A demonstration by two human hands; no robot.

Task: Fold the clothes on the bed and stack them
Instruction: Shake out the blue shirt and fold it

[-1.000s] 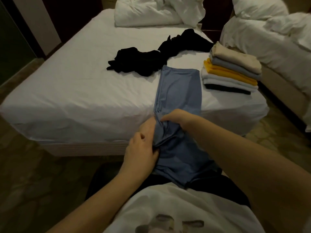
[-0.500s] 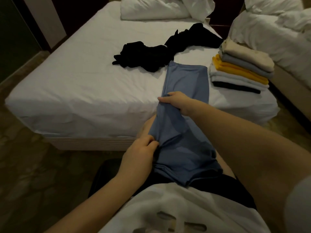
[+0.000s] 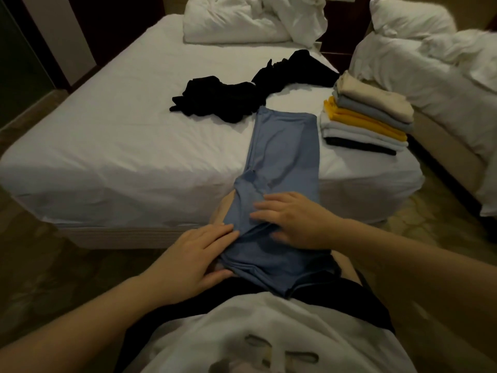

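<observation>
A long blue garment [image 3: 285, 154], folded into a narrow strip, runs from the white bed [image 3: 113, 146] down over its front edge onto my lap. My left hand [image 3: 196, 259] lies flat with straight fingers on the strip's left edge near my lap. My right hand [image 3: 293, 219] presses flat on the blue cloth a little farther up. Loose black clothes [image 3: 228, 100] lie crumpled in the middle of the bed. A stack of folded clothes [image 3: 368, 117], beige on top, stands at the bed's right front corner.
Crumpled white bedding [image 3: 250, 20] is piled at the head of the bed. A second bed [image 3: 435, 65] with white covers stands to the right across a narrow gap. Patterned floor [image 3: 40, 265] lies to my left.
Both hands have let go of the blue cloth they were gripping and now lie flat on it. My right hand has come back down toward my lap.
</observation>
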